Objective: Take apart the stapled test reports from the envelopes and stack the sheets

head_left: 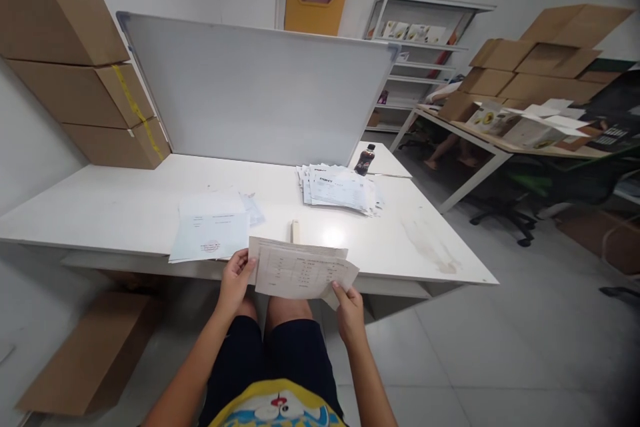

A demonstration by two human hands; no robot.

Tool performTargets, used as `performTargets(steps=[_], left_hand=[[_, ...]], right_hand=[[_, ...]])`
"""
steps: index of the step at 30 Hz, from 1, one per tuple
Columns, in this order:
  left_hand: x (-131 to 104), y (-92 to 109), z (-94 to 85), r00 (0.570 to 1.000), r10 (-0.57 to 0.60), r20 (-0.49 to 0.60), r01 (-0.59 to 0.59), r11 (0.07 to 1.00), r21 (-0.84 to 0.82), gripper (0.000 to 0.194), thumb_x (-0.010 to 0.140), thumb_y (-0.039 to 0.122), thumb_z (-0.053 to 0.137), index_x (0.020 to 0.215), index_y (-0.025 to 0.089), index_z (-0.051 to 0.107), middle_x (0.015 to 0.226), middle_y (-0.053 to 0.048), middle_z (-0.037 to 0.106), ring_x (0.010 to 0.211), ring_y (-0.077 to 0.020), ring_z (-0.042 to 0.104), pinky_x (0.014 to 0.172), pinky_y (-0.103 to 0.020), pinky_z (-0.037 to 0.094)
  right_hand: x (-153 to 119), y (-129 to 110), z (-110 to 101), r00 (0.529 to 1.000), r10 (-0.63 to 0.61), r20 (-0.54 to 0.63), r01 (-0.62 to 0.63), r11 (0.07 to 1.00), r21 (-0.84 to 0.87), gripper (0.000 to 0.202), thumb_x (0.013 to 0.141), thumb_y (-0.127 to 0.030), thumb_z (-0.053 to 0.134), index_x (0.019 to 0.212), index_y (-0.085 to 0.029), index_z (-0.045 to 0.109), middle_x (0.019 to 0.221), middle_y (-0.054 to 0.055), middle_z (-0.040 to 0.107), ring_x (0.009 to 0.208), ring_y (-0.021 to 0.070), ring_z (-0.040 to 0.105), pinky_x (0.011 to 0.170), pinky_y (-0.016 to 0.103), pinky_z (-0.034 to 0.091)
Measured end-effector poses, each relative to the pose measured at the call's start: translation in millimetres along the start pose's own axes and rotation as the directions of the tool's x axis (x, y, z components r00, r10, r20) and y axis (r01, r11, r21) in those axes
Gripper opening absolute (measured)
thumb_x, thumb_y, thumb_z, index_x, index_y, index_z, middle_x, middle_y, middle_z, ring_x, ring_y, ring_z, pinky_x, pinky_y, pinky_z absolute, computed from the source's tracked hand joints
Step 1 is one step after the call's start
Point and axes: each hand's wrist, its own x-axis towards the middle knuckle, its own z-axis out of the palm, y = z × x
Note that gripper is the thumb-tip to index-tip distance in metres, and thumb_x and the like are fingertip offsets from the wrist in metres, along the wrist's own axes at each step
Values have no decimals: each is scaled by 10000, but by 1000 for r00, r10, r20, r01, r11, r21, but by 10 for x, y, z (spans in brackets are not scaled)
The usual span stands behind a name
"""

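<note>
Off-white printed sheets (303, 272), unevenly overlapping, held at near edge of table (125, 203)

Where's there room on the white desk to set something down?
Left of the bluish papers, before the stacked boxes, the desktop is bare. So is a smaller patch between those papers and the paper pile, before the whiteboard. The near edge's middle is crowded: the left hand and right hand hold sheets near a small block.

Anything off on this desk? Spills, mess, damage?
Brownish smear on the white desk, right end; dried spill or worn surface, can't tell which. Paper pile by the bottle is ragged, edges fanned out. Sheets between left hand and right hand aren't squared up. Bottle's upright.
</note>
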Motion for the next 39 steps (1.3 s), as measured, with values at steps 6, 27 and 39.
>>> performTargets(steps=[6, 27, 39], left_hand=[[68, 75, 151, 993, 100, 57, -109, 976, 186, 412, 794, 508, 588, 998, 159, 664, 948, -76, 721, 911, -241, 646, 826, -358, 503], [-74, 66, 209, 760, 461, 459, -623, 719, 309, 301, 890, 327, 485, 1121, 253, 664, 1134, -78, 676, 1140, -254, 567, 1073, -464, 343], [151, -380, 359, 984, 146, 103, -174, 919, 354, 290, 831, 422, 544, 971, 185, 633, 928, -80, 695, 905, -233, 629, 835, -349, 470]], right_hand=[[219, -221, 104, 984, -169, -52, 166, 985, -43, 363, 696, -448, 710, 914, -158, 726, 927, 84, 726, 895, 240, 623, 815, 378, 482], [421, -342, -1, 854, -521, -18, 520, 854, -8, 155, 814, -361, 579, 823, -217, 635, 866, 59, 622, 898, 234, 582, 867, 432, 437], [568, 146, 19, 944, -329, 33, 329, 928, -177, 228, 788, -406, 570, 885, -201, 543, 831, -1, 554, 799, 167, 521, 764, 301, 428]])
